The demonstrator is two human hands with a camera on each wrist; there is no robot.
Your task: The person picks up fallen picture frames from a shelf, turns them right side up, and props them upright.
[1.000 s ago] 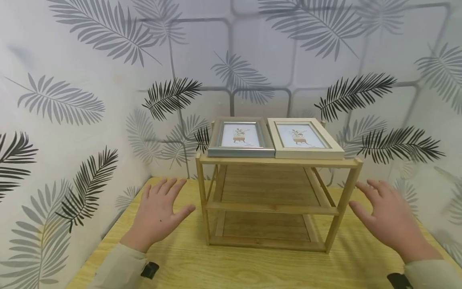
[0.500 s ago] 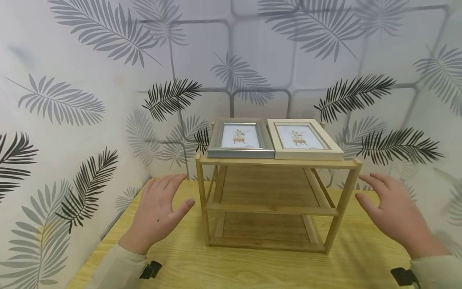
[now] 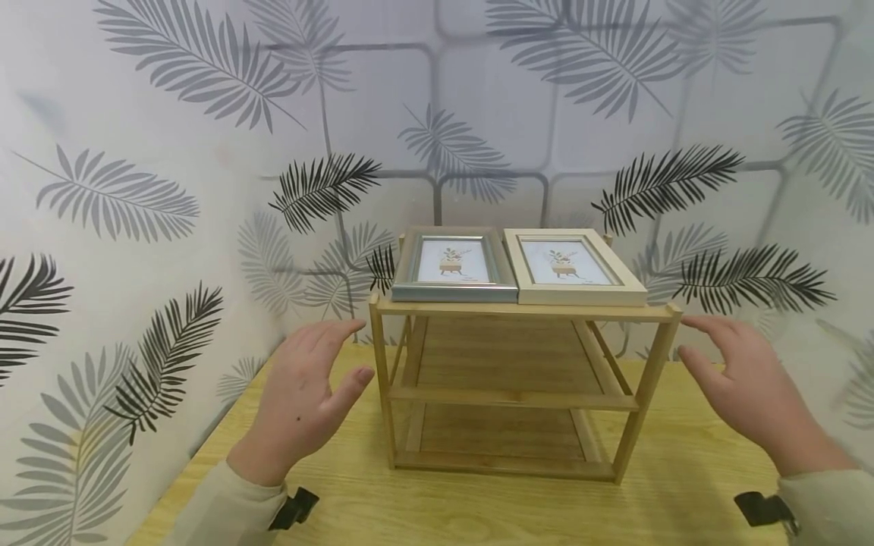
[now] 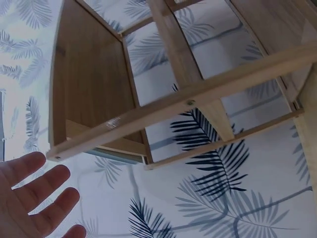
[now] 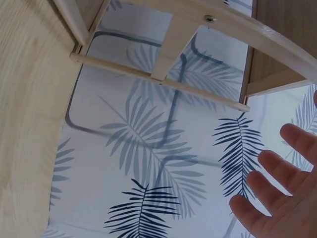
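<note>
A wooden rack (image 3: 512, 396) with three tiers stands upright in the middle of the head view. On its top lie two picture frames side by side: a silver-grey one (image 3: 454, 293) on the left and a cream one (image 3: 583, 295) on the right, each with a plant drawing. My left hand (image 3: 297, 394), fingers spread and holding nothing, is beside the rack's left front post. On the other side, my right hand (image 3: 758, 390) is by the right front post, also holding nothing. Both wrist views show fingers extended near the rack's side bars, with a gap at the left fingertips (image 4: 60, 172).
The rack stands on a yellowish wood-grain table (image 3: 464, 508). Close behind and to the left rise walls (image 3: 171, 45) covered in a grey and black leaf pattern. A black strap piece (image 3: 295, 508) shows at the left cuff.
Both hands have risen a little, and their fingertips are now level with the upper part of the posts. The rack and the frames keep their places; the head view has shifted slightly.
</note>
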